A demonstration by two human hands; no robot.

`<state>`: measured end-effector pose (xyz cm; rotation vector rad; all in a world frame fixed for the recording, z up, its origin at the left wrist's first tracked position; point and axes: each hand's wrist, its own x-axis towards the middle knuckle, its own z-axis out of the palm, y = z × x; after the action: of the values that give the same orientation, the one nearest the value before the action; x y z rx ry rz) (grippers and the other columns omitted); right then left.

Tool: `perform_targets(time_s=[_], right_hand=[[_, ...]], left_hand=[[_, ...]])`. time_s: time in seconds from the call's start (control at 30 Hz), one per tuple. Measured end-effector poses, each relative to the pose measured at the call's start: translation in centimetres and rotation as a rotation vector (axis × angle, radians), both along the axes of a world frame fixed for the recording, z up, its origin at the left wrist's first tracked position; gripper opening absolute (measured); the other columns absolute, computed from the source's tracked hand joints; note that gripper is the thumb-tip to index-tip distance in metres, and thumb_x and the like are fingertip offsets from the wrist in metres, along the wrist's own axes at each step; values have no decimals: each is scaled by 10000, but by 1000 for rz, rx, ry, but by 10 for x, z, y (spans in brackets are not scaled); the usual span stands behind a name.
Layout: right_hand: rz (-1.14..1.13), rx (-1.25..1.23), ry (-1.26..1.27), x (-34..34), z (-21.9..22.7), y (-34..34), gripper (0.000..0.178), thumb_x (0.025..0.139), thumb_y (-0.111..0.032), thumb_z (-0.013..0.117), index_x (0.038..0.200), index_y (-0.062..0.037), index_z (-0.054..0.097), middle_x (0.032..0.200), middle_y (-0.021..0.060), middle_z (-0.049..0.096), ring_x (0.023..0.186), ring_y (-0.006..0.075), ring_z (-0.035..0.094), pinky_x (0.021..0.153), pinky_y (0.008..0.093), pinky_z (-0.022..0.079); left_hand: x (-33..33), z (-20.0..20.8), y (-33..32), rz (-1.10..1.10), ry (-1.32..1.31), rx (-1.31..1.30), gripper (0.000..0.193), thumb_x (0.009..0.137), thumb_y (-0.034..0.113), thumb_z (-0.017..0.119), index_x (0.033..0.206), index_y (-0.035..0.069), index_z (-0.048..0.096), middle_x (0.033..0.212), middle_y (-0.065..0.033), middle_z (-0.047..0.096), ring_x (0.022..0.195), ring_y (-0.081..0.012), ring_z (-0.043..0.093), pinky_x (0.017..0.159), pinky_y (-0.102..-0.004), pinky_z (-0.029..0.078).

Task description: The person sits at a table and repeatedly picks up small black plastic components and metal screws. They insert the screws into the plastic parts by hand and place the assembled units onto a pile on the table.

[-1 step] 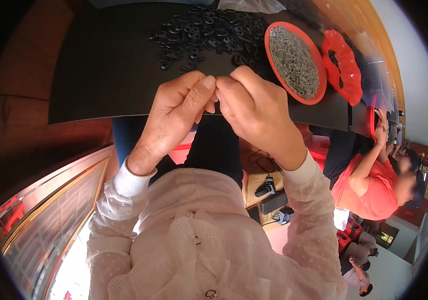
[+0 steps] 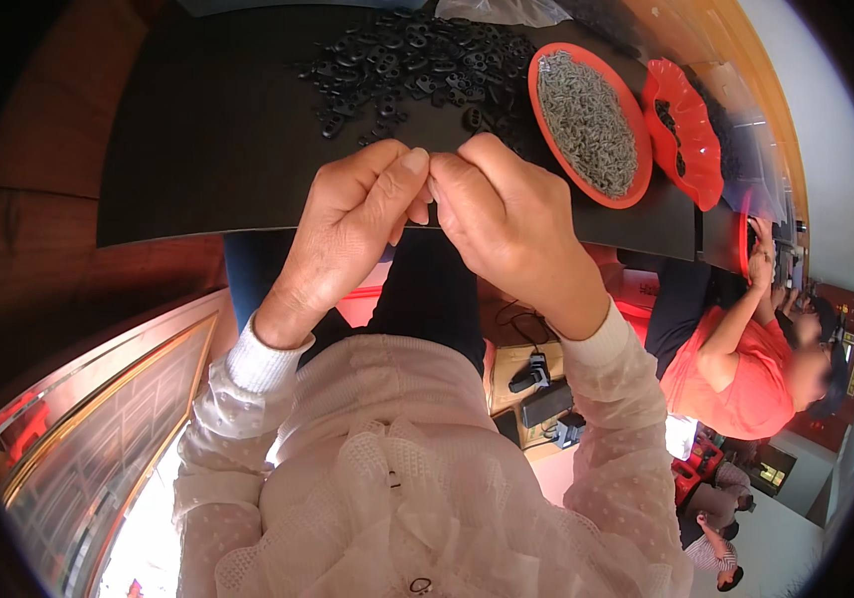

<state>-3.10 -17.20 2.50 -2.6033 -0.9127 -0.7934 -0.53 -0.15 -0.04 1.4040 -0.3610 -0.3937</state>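
Note:
Over the near edge of the black table [image 2: 207, 169], my left hand [image 2: 362, 204] and my right hand [image 2: 507, 209] meet fingertip to fingertip. Both are closed in a pinch, thumbs side by side. Whatever lies between the fingers is hidden by them. Just beyond my hands spreads a loose pile of small black plastic pieces [image 2: 422, 60], many with paired holes. To the right of the pile, a red-orange bowl [image 2: 544, 125] is full of small grey metal pieces [image 2: 586, 120], too fine to name surely.
Right of the bowl sits a wavy-rimmed red dish [image 2: 696, 159] with dark pieces in it. Clear plastic bags [image 2: 507, 10] lie at the far edge. A co-worker in a red shirt [image 2: 736, 369] sits at the right. Black devices with cables [image 2: 546, 404] rest on a wooden surface below the table.

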Motion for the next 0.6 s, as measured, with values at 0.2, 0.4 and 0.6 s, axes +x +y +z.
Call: perform_targets(time_s=[0.2,0.4,0.6], right_hand=[[-4,235,105,-7,-12,2,207,746,-47,665,934,-5,590,801,95,516,607,232,568,493,327,458],[20,545,723,1,10,-6,159,908,-135,615,880,6,548,725,134,541,604,274,561,544,364,434],[32,477,717,-1,7,-9,199,911,-112,583,797,9,475,698,174,553,584,347,553,515,399,420]], left_hand=[[1,5,-1,16,96,-31,237,920,139,487,727,26,569,639,-1,551,536,-53,454,481,-222,363],[-1,2,3,-50,-30,71,216,901,99,497,714,10,559,606,-4,528,541,-63,460,497,-248,375],[0,-3,1,-96,-119,100,173,875,58,516,717,-11,522,572,-48,480,524,-93,435,482,-297,377]])
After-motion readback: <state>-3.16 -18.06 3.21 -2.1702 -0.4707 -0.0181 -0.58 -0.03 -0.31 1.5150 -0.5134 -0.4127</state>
